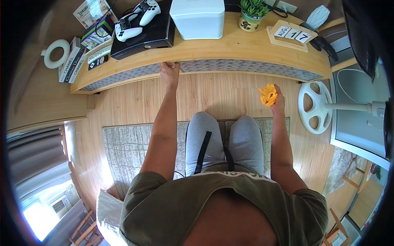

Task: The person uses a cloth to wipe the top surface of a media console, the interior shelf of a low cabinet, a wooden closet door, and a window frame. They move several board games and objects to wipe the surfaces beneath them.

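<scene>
My left hand (169, 73) is at the front of a low wooden cabinet (197, 53), its fingers curled at the top edge of the grey patterned front panel (234, 65). Whether the fingers grip the edge is hard to tell. To the right, above the wood-look floor, my right hand (278, 100) holds a crumpled orange cloth (268, 95). On the cabinet top, beyond my left hand, a black console box (144, 40) carries white and black game controllers (127, 29). A white lidded bin (198, 20) stands beside it.
A potted plant (252, 15) and a wooden block calendar (291, 35) stand on the cabinet's right part. Books (72, 61) and a white ring-shaped object (56, 53) are at the left. A white slotted stand base (314, 107) rests right of my right hand. A grey rug (129, 147) lies under my legs.
</scene>
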Motion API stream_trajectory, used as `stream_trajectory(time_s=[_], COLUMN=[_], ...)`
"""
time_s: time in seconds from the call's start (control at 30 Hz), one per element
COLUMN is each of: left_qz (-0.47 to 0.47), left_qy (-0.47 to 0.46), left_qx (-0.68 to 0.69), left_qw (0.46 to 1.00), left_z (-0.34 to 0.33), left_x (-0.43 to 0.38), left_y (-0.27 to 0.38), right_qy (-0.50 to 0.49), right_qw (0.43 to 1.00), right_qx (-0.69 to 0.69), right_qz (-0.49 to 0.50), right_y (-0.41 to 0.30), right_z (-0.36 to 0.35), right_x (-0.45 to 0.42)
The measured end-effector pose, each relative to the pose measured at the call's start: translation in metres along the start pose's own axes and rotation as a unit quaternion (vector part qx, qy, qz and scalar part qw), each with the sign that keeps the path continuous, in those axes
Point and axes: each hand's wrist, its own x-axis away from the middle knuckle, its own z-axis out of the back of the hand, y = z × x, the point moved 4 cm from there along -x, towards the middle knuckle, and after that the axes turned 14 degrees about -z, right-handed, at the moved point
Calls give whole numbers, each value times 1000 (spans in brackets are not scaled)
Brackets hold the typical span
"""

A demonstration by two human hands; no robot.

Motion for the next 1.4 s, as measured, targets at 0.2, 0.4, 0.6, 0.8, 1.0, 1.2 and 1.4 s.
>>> stream_trajectory(time_s=[0.2, 0.4, 0.6, 0.8, 1.0, 1.2, 1.4], left_qz=[33, 46, 33, 59, 32, -31, 89], left_qy=[18, -40, -50, -86, -69, -27, 37], left_qx=[75, 61, 48, 149, 28, -229, -331], left_qw=[996, 996, 997, 983, 997, 973, 939], left_z=[2, 5, 9, -24, 10, 43, 124], left_x=[4, 0, -4, 3, 0, -15, -52], left_y=[-8, -13, -15, -16, -31, -63, -167], right_qy=[60, 75, -38, -80, -29, 91, 155], right_qw=[993, 986, 997, 992, 969, 986, 923], right_qx=[41, 41, 41, -76, 19, 77, 34], right_qz=[89, 142, 45, -59, 245, 118, 351], right_y=[-4, -31, -12, -10, -16, 9, -61], right_z=[-9, -29, -23, 38, -28, -39, -13], right_x=[8, -12, -59, -122, -116, -100, -68])
